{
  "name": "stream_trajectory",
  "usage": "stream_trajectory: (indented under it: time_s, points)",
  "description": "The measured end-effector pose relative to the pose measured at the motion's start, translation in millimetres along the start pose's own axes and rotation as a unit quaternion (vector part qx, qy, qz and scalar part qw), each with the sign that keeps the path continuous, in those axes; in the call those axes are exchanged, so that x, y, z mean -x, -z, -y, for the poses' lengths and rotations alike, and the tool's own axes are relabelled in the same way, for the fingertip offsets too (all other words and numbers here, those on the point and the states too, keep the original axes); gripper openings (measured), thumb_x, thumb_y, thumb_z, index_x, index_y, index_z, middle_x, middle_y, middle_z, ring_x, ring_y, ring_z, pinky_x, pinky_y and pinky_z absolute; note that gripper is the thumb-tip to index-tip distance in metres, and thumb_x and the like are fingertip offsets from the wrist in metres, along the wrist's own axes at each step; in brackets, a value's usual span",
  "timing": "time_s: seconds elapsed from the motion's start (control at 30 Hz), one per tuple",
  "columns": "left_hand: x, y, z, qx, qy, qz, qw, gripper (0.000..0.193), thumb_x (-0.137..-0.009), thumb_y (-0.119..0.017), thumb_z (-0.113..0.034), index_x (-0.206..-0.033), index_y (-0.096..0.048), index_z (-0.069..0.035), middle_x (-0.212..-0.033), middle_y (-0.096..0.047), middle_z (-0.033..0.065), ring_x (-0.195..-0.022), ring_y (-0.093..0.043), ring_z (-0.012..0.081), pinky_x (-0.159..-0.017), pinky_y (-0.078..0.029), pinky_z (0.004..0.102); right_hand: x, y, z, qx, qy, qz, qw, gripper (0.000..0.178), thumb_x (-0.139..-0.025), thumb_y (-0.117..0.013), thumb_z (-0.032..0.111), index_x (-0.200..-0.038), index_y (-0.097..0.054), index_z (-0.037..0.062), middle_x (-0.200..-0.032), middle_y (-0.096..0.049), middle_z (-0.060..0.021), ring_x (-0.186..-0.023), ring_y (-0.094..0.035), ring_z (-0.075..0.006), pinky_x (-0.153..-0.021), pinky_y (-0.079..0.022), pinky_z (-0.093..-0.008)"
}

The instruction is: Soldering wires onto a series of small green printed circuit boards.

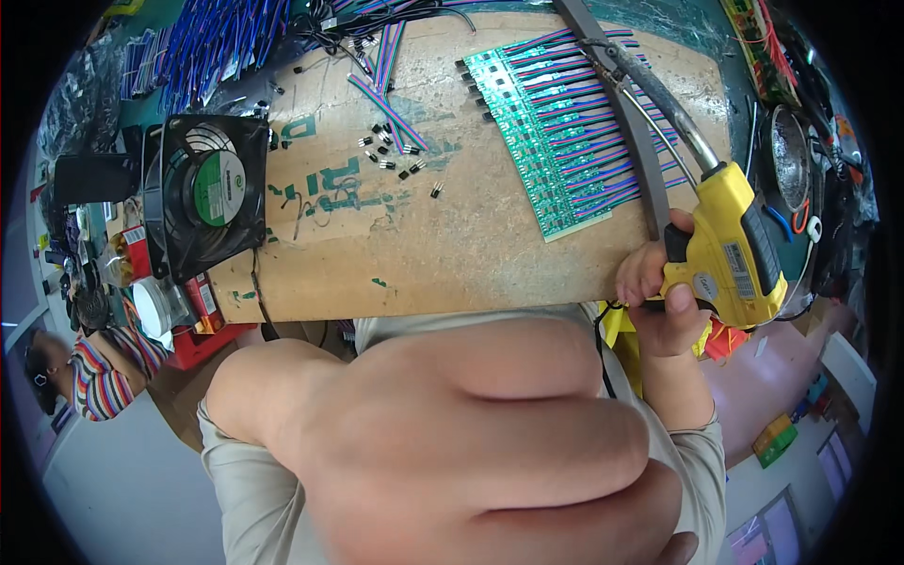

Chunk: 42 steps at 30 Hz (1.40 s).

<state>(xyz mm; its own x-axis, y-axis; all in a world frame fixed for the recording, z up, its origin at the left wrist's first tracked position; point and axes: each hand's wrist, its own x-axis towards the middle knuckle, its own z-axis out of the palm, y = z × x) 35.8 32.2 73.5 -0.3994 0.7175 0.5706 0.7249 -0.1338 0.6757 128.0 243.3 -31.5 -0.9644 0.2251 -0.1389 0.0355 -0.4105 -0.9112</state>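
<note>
Close to the camera, my left hand (pixel 461 443) fills the lower middle. Its fingers are pressed together and curled, and whatever they may hold is hidden. At the right edge of the wooden board (pixel 395 273), my right hand (pixel 659 301) grips a yellow and black soldering gun (pixel 730 212), its metal barrel pointing up and left over a dark metal bar (pixel 636 132). That bar lies across rows of striped wires (pixel 589 141) running from a strip of green circuit boards (pixel 527 141). Black components line the strip's upper left edge.
Small black three-legged components (pixel 386 146) and loose striped wires (pixel 388 108) lie mid-board. A black fan (pixel 205 193) stands left, with blue wire bundles (pixel 221 47) behind. Right are a round metal dish (pixel 789 155) and pliers (pixel 780 224). Another person (pixel 108 372) is at far left.
</note>
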Motion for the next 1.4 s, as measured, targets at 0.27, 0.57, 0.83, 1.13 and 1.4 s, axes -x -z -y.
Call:
stream_trajectory:
  time_s: [0.27, 0.57, 0.83, 1.13, 1.4]
  points:
    - [24.8, 32.6, 42.9, -0.23, 0.199, 0.029, 0.952, 0.019, -0.075, -0.073, -0.008, -0.094, -0.071, -0.007, -0.088, -0.067, 0.0087, -0.08, -0.063, 0.0246, -0.066, -0.049, 0.0345, -0.5, 4.9, 3.6, 0.0, 0.002, -0.012, 1.0, 0.074, -0.081, -0.072, 0.036, -0.135, -0.037, 0.0002, -0.063, -0.043, 0.0, -0.051, -0.044, -0.0128, -0.048, -0.039, -0.0283]
    - [84.5, 4.4, 78.4, -0.323, 0.246, -0.006, 0.914, 0.02, -0.075, -0.075, -0.012, -0.093, -0.07, -0.009, -0.089, -0.063, 0.0088, -0.082, -0.061, 0.0265, -0.07, -0.048, 0.0362, 2.4, 5.4, -5.2, -0.036, -0.005, 0.042, 0.998, 0.073, -0.083, -0.069, 0.034, -0.136, -0.034, -0.0005, -0.065, -0.042, -0.0007, -0.051, -0.042, -0.0124, -0.048, -0.038, -0.0275]
    - [76.8, 36.3, 41.3, -0.395, 0.118, -0.066, 0.909, 0.019, -0.078, -0.068, -0.004, -0.095, -0.06, -0.005, -0.097, -0.061, 0.0116, -0.093, -0.061, 0.0294, -0.081, -0.047, 0.0385, 1.9, 8.4, -7.5, -0.016, 0.03, 0.023, 0.999, 0.069, -0.086, -0.065, 0.033, -0.136, -0.033, -0.0022, -0.066, -0.041, -0.001, -0.051, -0.041, -0.0111, -0.045, -0.037, -0.0253]
    - [107.3, 109.0, 30.1, -0.516, 0.24, -0.132, 0.812, 0.01, -0.096, -0.05, -0.005, -0.099, -0.057, 0.001, -0.13, -0.056, 0.0196, -0.127, -0.048, 0.0361, -0.105, -0.037, 0.0422, 3.6, 7.8, -3.5, -0.014, 0.032, 0.009, 0.999, 0.074, -0.083, -0.069, 0.036, -0.137, -0.034, -0.0015, -0.066, -0.043, -0.0011, -0.052, -0.042, -0.0127, -0.049, -0.04, -0.028]
    - [93.2, 93.3, 51.3, -0.612, 0.242, -0.177, 0.732, 0.009, -0.093, -0.056, -0.007, -0.096, -0.06, 0.0, -0.116, -0.064, 0.0164, -0.111, -0.06, 0.0349, -0.093, -0.047, 0.0401, 3.0, 9.0, -7.4, -0.013, 0.055, 0.037, 0.998, 0.07, -0.087, -0.063, 0.033, -0.138, -0.03, -0.003, -0.067, -0.041, -0.0018, -0.051, -0.041, -0.0117, -0.046, -0.037, -0.0257]
